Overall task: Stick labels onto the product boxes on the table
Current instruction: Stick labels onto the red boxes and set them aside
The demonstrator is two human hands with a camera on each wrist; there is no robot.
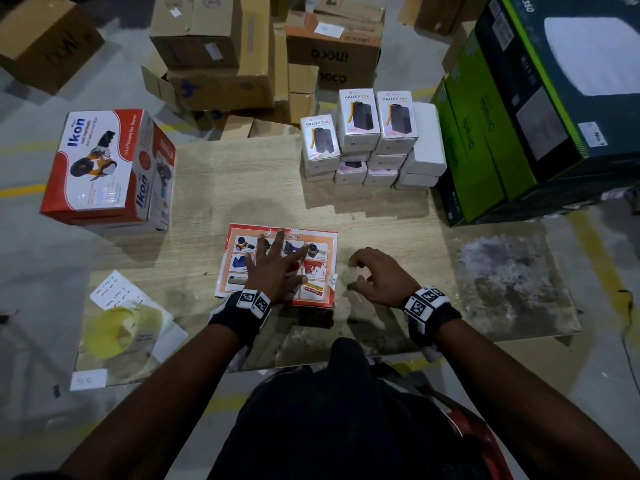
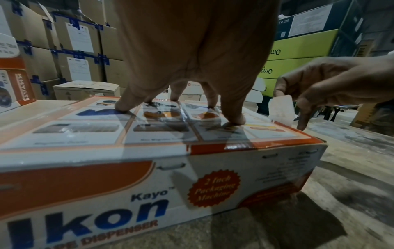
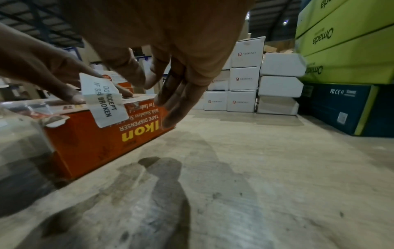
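Observation:
An orange-and-white Ikon tape dispenser box (image 1: 320, 296) lies flat in the middle of the wooden table (image 1: 398, 216). My left hand (image 1: 277, 261) presses on its top with straight, spread fingers, the thumb pointing at the right edge. A white label (image 1: 332, 280) reading "do not accept if seal broken" (image 3: 104, 102) is folded over that edge, its lower part on the orange side and its upper part standing free (image 2: 281, 109). My right hand (image 1: 360, 275) hovers just right of the label with loosely curled fingers and nothing in them.
A second Ikon box (image 1: 110, 168) stands at the table's left. Stacked white Halley 20K boxes (image 1: 367, 140) sit at the back, green Omada cartons (image 1: 485, 140) at the right. Paper sheets and yellowish backing (image 1: 117, 317) lie at the front left. Brown cartons (image 1: 214, 46) crowd the floor behind.

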